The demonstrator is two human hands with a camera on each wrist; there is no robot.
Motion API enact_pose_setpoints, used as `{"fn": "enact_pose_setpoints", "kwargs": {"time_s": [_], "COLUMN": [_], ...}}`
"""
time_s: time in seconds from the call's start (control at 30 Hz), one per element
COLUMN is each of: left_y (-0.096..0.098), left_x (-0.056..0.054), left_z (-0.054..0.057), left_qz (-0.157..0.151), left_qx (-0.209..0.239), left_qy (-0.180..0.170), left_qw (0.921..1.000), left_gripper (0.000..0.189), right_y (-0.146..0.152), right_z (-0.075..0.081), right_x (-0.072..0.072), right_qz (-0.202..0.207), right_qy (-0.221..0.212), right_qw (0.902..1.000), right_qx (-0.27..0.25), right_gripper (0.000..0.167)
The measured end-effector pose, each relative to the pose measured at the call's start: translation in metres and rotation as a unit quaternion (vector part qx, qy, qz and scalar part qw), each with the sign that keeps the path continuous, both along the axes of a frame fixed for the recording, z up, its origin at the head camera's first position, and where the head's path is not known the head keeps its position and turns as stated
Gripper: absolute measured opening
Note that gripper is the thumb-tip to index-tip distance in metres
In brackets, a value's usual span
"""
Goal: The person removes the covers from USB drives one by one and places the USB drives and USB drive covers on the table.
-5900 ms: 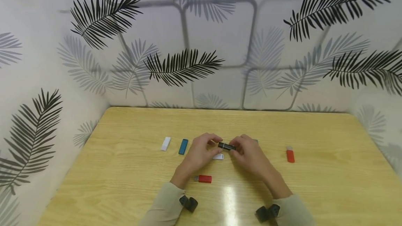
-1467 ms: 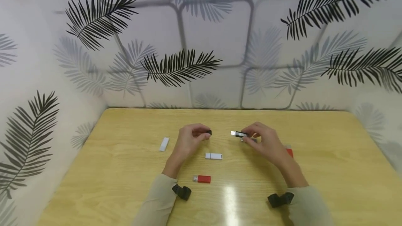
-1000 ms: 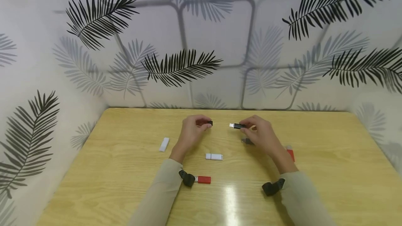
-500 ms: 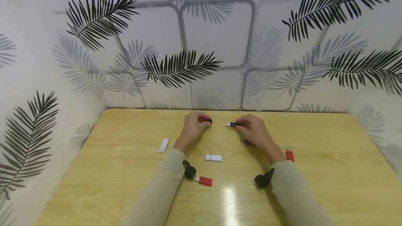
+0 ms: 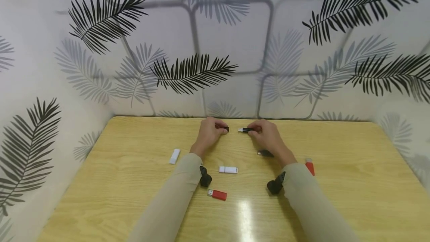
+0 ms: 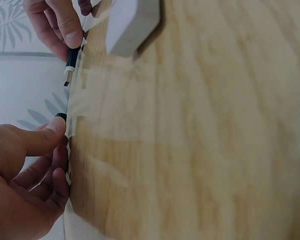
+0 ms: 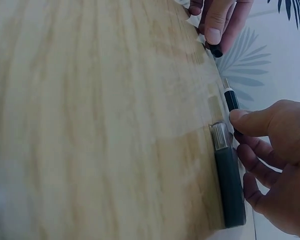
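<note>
Now closing up the gap, bit by bit; reaching slightly farther toward the far edge of the wooden table (image 5: 100, 182) than half a second ago, and bringing a small black cap (image 7: 216, 51) nearer the bare plug of a black USB stick (image 5: 246, 130); not touching, just facing each other end to end. Reading that, at a guess, as roughly lined up but not joined.

Pinching the cap between thumb and fingertips of the left hand (image 5: 208, 133); pinching the stick by its back end with the right hand (image 5: 267, 134), plug aimed left; holding both around the middle of that far edge.

Can also spot a dark stick (image 7: 230, 185) lying just on the near side of the right hand, plug bare; then a white capped stick (image 5: 228, 169) mid-table, a plain white stick (image 5: 174, 156) over left, a red stick (image 5: 219, 195) nearer, turned the same as half a second ago, and another red one (image 5: 309, 167) off right.

As for brands: can't read any; can't make out labels or lettering anywhere, even in the wrist views; too small or blurry to rule out tiny print.
</note>
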State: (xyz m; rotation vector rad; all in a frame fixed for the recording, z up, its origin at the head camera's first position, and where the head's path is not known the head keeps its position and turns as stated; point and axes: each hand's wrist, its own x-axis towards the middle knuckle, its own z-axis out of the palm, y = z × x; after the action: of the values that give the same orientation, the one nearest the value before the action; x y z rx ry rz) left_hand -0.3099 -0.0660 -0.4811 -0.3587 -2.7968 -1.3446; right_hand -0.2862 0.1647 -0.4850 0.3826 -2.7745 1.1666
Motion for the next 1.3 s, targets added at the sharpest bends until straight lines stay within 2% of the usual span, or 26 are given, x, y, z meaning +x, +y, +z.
{"fn": "enact_pose_setpoints", "kwargs": {"time_s": [0.4, 0.6, 0.8, 1.1, 1.3], "left_y": [0.004, 0.003, -0.001, -0.006, -0.011], "left_x": [0.0, 0.002, 0.003, 0.004, 0.014], "left_z": [0.0, 0.0, 0.0, 0.001, 0.005], "left_qz": [0.019, 0.014, -0.003, -0.018, -0.016], "left_qx": [-0.022, -0.023, -0.016, 0.028, 0.048], "left_qy": [-0.014, -0.018, -0.019, -0.02, -0.032], "left_qw": [0.9995, 0.9995, 0.9997, 0.9992, 0.9982], "left_gripper": [0.011, 0.012, 0.017, 0.021, 0.023], "right_y": [-0.001, 0.0, 0.0, 0.009, 0.013], "right_z": [0.002, 0.0, -0.001, 0.003, 0.006], "right_x": [-0.003, -0.002, -0.002, 0.003, 0.014], "right_qz": [0.01, 0.012, 0.012, -0.001, 0.003], "right_qy": [-0.023, -0.025, -0.026, -0.035, -0.033], "right_qw": [0.9996, 0.9995, 0.9996, 0.9989, 0.9988], "right_qx": [0.014, 0.015, 0.001, -0.031, -0.036], "right_gripper": [0.017, 0.018, 0.022, 0.029, 0.029]}}
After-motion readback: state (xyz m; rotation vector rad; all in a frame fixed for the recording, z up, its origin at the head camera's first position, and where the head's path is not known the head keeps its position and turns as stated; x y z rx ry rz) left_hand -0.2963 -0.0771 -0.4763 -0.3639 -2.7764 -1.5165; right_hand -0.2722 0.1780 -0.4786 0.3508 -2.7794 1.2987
